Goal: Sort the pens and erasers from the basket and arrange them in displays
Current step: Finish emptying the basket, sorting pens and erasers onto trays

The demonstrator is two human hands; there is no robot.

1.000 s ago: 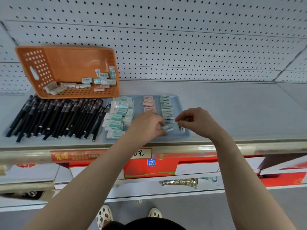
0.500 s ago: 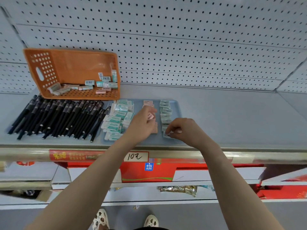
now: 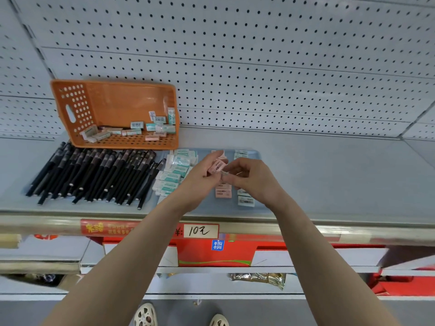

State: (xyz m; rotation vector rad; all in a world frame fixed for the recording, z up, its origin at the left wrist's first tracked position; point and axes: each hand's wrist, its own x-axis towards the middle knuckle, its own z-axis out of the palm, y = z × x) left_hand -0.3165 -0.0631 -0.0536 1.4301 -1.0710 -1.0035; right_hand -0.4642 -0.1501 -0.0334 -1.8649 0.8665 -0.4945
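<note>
An orange basket [image 3: 77,107] leans against the pegboard at the back left, with several erasers [image 3: 154,127] in its lower edge. Black pens [image 3: 94,175] lie in a row in front of it. On a blue tray [image 3: 255,153] lie teal-and-white erasers [image 3: 175,174], a column of pink erasers [image 3: 223,193] and a column of white erasers [image 3: 246,200]. My left hand [image 3: 200,182] holds pink erasers [image 3: 217,166] above the tray. My right hand [image 3: 253,180] meets it, fingers curled and pinching at those erasers.
The grey shelf [image 3: 329,180] stretches to the right of the tray, backed by a pegboard wall [image 3: 259,67]. A price label [image 3: 200,231] sits on the shelf's front rail. Red boxes [image 3: 211,254] stand on the lower shelf.
Both hands have lifted off the tray and come together. My left hand picked up pink erasers; my right hand left the white column and moved to them.
</note>
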